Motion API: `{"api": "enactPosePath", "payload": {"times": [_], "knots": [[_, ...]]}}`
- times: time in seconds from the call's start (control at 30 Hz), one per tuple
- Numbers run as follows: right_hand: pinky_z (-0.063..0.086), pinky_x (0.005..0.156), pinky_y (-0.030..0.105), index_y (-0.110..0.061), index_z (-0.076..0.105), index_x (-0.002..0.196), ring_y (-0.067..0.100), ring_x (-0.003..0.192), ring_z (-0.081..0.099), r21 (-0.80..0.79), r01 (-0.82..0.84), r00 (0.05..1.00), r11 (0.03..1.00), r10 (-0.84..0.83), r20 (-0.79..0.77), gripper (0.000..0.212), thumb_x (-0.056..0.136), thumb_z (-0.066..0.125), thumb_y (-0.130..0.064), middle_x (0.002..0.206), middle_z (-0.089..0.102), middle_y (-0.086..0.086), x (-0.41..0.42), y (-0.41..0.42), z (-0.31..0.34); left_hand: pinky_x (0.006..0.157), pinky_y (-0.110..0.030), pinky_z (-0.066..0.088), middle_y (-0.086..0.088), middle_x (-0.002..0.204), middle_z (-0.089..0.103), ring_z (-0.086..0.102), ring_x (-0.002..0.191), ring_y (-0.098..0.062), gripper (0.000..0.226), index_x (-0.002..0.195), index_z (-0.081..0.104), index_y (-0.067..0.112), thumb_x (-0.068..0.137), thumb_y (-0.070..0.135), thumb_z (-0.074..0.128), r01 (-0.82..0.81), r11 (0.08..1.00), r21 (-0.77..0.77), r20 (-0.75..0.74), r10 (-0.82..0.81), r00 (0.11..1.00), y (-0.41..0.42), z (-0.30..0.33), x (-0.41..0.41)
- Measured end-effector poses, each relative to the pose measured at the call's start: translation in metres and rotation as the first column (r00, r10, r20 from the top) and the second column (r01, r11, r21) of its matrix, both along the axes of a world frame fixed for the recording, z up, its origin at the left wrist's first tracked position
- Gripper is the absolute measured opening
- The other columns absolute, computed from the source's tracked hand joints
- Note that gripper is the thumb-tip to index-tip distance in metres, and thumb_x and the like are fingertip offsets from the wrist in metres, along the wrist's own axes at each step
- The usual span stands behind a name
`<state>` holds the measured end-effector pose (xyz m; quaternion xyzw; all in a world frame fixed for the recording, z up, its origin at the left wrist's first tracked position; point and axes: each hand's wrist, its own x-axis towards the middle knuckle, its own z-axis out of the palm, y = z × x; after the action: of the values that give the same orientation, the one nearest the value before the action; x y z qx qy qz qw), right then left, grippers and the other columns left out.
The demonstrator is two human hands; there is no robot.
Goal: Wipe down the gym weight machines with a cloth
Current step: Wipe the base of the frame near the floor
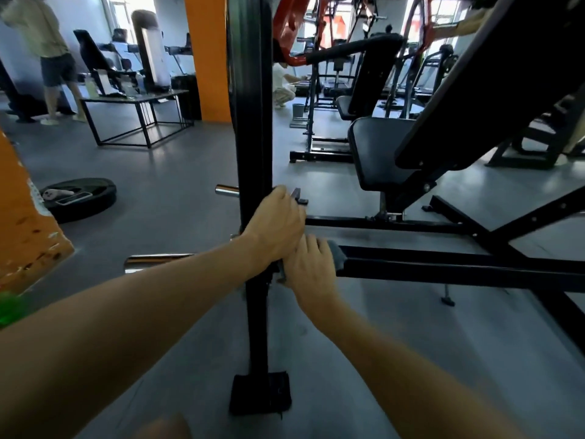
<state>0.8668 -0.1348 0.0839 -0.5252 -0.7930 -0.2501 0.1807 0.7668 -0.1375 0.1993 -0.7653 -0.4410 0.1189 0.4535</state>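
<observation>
A black weight machine stands in front of me, with an upright post and a low horizontal bar running to the right. My left hand grips the post just above where the bar joins it. My right hand holds a grey cloth wrapped around the near end of the bar, right beside the post. Most of the cloth is hidden under my fingers.
A black seat pad and slanted back pad rise to the right. Chrome pegs stick out left of the post. A weight plate lies on the grey floor at left. An orange pillar, a table and other people are behind.
</observation>
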Motion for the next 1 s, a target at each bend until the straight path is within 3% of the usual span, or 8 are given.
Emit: {"api": "enactPosePath", "payload": {"times": [0.13, 0.27, 0.37, 0.5, 0.57, 0.7, 0.83, 1.0], "knots": [[0.027, 0.121, 0.044, -0.001, 0.022, 0.156, 0.033, 0.139, 0.047, 0.106, 0.006, 0.997, 0.994, -0.015, 0.081, 0.116, 0.073, 0.074, -0.064, 0.151, 0.047, 0.018, 0.072, -0.014, -0.027, 0.085, -0.04, 0.042, -0.008, 0.104, 0.066, 0.062, 0.089, -0.026, 0.028, 0.113, 0.054, 0.011, 0.106, 0.022, 0.03, -0.017, 0.999, -0.043, 0.263, 0.028, 0.964, 0.001, -0.01, 0.014], [0.018, 0.125, 0.045, -0.002, 0.015, 0.16, 0.032, 0.152, 0.023, 0.109, -0.1, 0.989, 0.989, 0.086, 0.124, 0.089, 0.099, 0.047, -0.059, 0.164, 0.022, 0.019, 0.124, -0.031, -0.027, 0.069, -0.039, 0.047, -0.014, 0.121, 0.059, 0.063, 0.104, -0.029, 0.029, 0.131, 0.044, 0.005, 0.105, 0.015, 0.036, -0.045, 0.988, -0.146, 0.5, 0.112, 0.859, 0.002, -0.021, 0.031], [0.033, 0.115, 0.041, -0.013, 0.034, 0.156, 0.029, 0.142, 0.04, 0.12, -0.185, 0.983, 0.975, 0.182, 0.036, 0.063, 0.098, 0.054, -0.026, 0.155, 0.043, 0.011, 0.114, -0.029, -0.009, 0.078, -0.039, 0.047, -0.02, 0.129, 0.051, 0.059, 0.112, -0.036, 0.032, 0.133, 0.04, 0.001, 0.102, 0.007, 0.046, 0.018, 0.961, -0.277, 0.807, 0.223, 0.546, 0.008, -0.019, 0.039], [0.044, 0.083, 0.042, -0.016, 0.057, 0.132, 0.03, 0.097, 0.06, 0.029, -0.117, 0.993, 0.993, 0.116, 0.027, 0.084, 0.067, 0.076, -0.067, 0.108, 0.066, 0.008, 0.072, 0.002, 0.021, 0.076, -0.045, 0.044, -0.025, 0.12, 0.053, 0.057, 0.104, -0.043, 0.015, 0.114, 0.045, 0.001, 0.101, 0.006, 0.039, 0.076, 0.969, -0.234, 0.967, 0.225, 0.116, 0.022, -0.011, 0.041], [0.042, 0.088, 0.039, -0.013, 0.063, 0.12, 0.026, 0.096, 0.06, -0.069, 0.0, 0.993, 0.998, 0.008, 0.118, 0.082, 0.064, 0.075, -0.072, 0.102, 0.068, 0.005, 0.054, 0.007, 0.025, 0.073, -0.042, 0.038, -0.022, 0.116, 0.052, 0.056, 0.103, -0.039, 0.02, 0.114, 0.047, 0.001, 0.105, 0.013, 0.033, 0.085, 0.977, -0.193, 0.973, 0.179, 0.146, 0.024, -0.012, 0.051], [0.044, 0.088, 0.032, -0.018, 0.07, 0.103, 0.022, 0.096, 0.063, 0.156, -0.043, 0.999, 0.987, 0.043, 0.008, 0.022, 0.082, 0.072, -0.024, 0.097, 0.072, 0.003, 0.076, -0.003, 0.003, 0.087, -0.049, 0.044, -0.017, 0.114, 0.054, 0.055, 0.104, -0.036, 0.036, 0.11, 0.052, 0.005, 0.11, 0.032, 0.026, 0.157, 0.965, -0.211, 0.975, 0.196, 0.106, 0.022, -0.01, 0.102], [0.038, 0.092, 0.036, -0.015, 0.055, 0.124, 0.027, 0.114, 0.055, 0.207, 0.159, 0.987, 0.965, -0.153, -0.043, 0.041, 0.084, 0.051, -0.017, 0.122, 0.062, 0.008, 0.2, -0.021, -0.012, 0.088, -0.045, 0.041, -0.015, 0.115, 0.058, 0.052, 0.099, -0.033, 0.048, 0.11, 0.053, 0.007, 0.108, 0.042, 0.02, 0.186, 0.931, -0.314, 0.949, 0.31, 0.046, 0.033, -0.02, 0.161], [0.036, 0.1, 0.046, -0.007, 0.045, 0.13, 0.036, 0.117, 0.05, 0.071, 0.431, 0.902, 0.9, -0.427, -0.058, 0.065, 0.075, 0.079, -0.008, 0.13, 0.051, 0.016, 0.378, -0.041, -0.01, 0.094, -0.042, 0.034, -0.014, 0.117, 0.06, 0.056, 0.113, -0.034, 0.03, 0.113, 0.053, 0.01, 0.105, 0.023, 0.027, 0.216, 0.821, -0.528, 0.849, 0.504, 0.159, 0.02, -0.046, 0.237]]}}
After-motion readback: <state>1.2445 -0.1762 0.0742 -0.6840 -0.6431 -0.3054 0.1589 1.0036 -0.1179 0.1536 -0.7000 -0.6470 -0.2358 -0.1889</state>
